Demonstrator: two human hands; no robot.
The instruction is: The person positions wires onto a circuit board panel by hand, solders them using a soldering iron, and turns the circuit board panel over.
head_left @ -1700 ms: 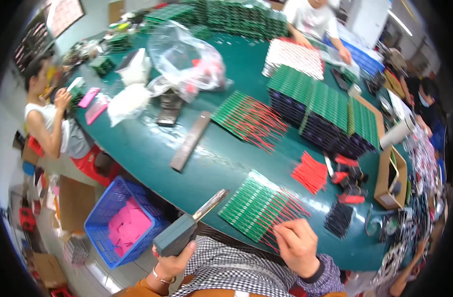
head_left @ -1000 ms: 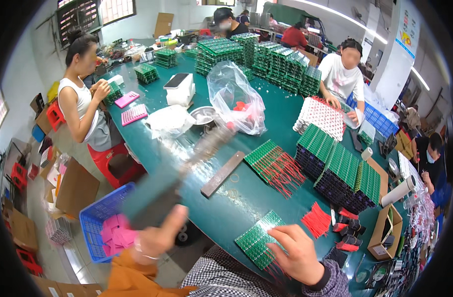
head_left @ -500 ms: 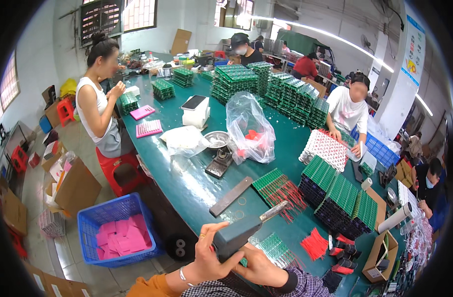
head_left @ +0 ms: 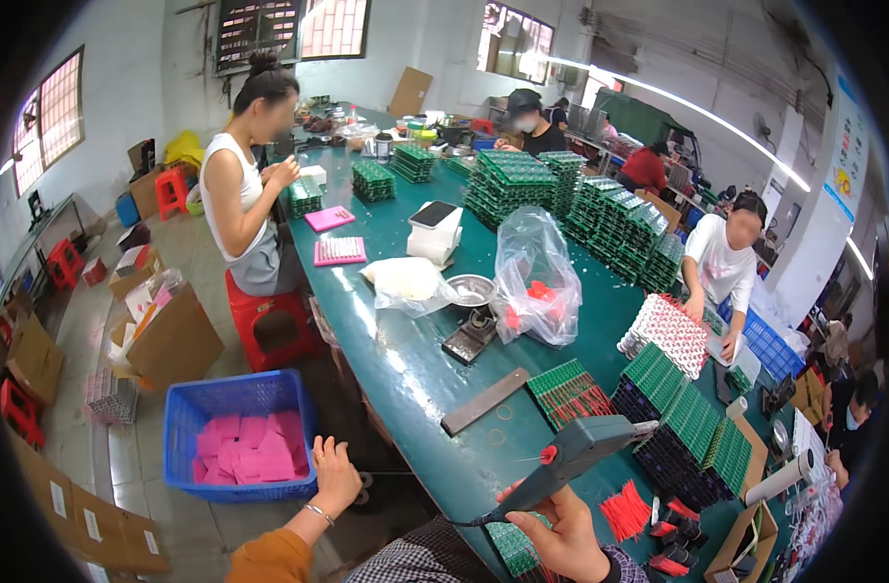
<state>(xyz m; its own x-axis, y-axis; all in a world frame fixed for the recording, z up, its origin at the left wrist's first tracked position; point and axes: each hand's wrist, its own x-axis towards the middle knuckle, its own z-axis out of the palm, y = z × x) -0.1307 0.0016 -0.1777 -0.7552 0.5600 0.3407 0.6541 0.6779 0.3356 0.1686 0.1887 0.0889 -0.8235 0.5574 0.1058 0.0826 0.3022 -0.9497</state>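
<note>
In my right hand (head_left: 557,540) is a dark grey-green handheld tool (head_left: 573,459) with a metal tip, a red part on its side and a black cord at its rear. Its exact kind is unclear. The fingers are wrapped round its lower end, above the table's near edge. My left hand (head_left: 333,478) is empty with its fingers apart, beside the right rim of a blue plastic basket (head_left: 190,486) of pink sheets (head_left: 250,449). Below the tool lies a green circuit board panel (head_left: 514,546), partly hidden. Another panel with red wires (head_left: 571,392) lies beyond it.
On the green table (head_left: 391,355) lie a metal bar (head_left: 485,400), a clear bag with red pieces (head_left: 537,282), a bundle of red wires (head_left: 625,511) and stacked boards (head_left: 673,413). One co-worker (head_left: 245,185) sits far left, another (head_left: 724,255) at the right.
My left hand has let go of the tool and moved left toward the blue basket. My right hand now holds the tool alone, shifted right. The whole view has turned left.
</note>
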